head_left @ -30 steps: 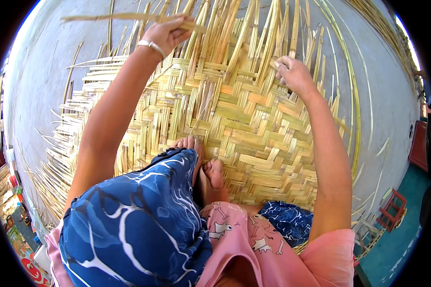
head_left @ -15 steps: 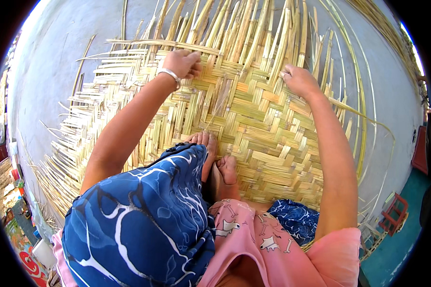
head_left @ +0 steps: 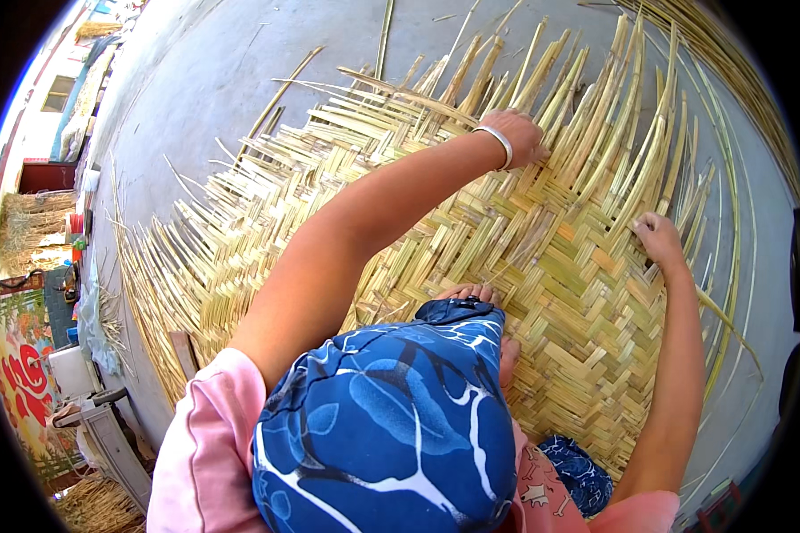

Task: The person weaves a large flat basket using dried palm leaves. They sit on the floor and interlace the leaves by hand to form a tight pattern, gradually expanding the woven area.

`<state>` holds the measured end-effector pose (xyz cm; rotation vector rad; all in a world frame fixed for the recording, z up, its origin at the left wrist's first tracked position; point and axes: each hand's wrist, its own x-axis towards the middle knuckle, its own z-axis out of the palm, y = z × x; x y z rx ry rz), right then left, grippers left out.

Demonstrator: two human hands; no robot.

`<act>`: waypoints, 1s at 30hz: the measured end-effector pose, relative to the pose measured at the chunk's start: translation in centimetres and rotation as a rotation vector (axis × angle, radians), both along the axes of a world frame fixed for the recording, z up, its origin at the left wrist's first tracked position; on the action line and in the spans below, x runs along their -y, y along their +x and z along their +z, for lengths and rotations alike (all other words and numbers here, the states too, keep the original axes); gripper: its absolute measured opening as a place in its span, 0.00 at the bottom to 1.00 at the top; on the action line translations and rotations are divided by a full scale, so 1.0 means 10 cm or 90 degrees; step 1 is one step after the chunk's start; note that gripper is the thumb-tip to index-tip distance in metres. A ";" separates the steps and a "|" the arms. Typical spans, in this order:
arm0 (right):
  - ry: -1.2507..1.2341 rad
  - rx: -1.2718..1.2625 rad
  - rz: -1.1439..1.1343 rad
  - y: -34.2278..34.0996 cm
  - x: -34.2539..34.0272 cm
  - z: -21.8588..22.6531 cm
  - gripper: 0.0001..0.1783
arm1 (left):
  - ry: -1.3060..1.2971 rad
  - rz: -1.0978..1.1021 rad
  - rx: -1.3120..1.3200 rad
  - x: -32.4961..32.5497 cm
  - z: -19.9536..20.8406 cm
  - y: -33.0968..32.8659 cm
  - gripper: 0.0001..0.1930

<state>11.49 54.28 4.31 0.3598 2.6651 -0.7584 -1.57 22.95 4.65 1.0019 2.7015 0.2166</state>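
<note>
Head view: both hands (head_left: 516,133) (head_left: 658,238) press flat, stiff strips of woven mat (head_left: 542,266).

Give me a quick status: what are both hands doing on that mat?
Left hand flat on the loose bamboo strips at the far edge. Right hand pressing the woven mat. Neither closed on anything. Nothing in the way.

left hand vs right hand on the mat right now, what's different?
The left hand wears a pale bangle on its wrist; the right hand has a bare wrist. The left hand reaches farther out, at the loose upright strips at the mat's far edge; the right hand sits nearer, toward the mat's right side. Both rest palm-down on the woven bamboo mat, fingers pressing on strips rather than closed round anything.
</note>
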 end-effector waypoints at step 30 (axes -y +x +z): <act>0.048 -0.016 -0.020 -0.10 -0.04 0.00 0.12 | 0.086 0.068 0.152 -0.02 -0.19 -0.28 0.21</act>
